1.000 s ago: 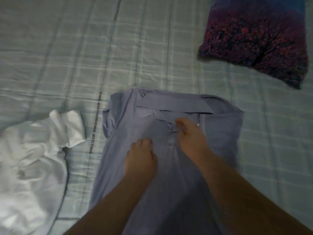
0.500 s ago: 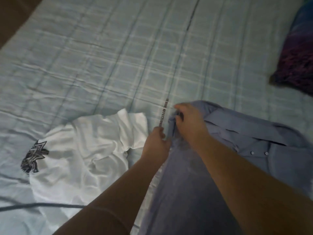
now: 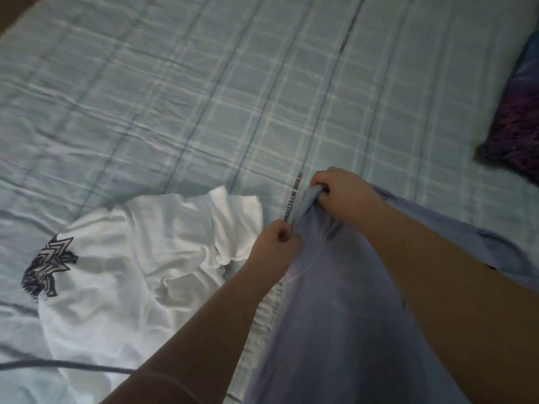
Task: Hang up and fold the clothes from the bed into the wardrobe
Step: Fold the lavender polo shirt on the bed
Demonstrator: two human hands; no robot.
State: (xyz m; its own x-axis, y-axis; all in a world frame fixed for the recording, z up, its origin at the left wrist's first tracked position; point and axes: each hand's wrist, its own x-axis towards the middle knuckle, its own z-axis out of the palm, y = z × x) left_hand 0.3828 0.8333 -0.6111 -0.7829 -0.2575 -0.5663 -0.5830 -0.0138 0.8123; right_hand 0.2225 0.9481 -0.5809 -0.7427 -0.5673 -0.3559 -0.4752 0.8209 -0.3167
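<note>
A lavender-blue button shirt lies on the bed at lower right, partly under my arms. My right hand grips its upper left corner, fingers curled round a bunched fold. Just below, my left hand pinches the same left edge of the shirt. A crumpled white T-shirt with a dark printed logo lies to the left, apart from both hands.
The bed is covered with a pale blue checked sheet. A purple patterned pillow sits at the right edge. A dark strip of floor or bed frame shows at the top left corner.
My hands have left the shirt's middle, where they lay flat, and moved to its left edge, gripping it. My view has swung left, bringing more of the white T-shirt in.
</note>
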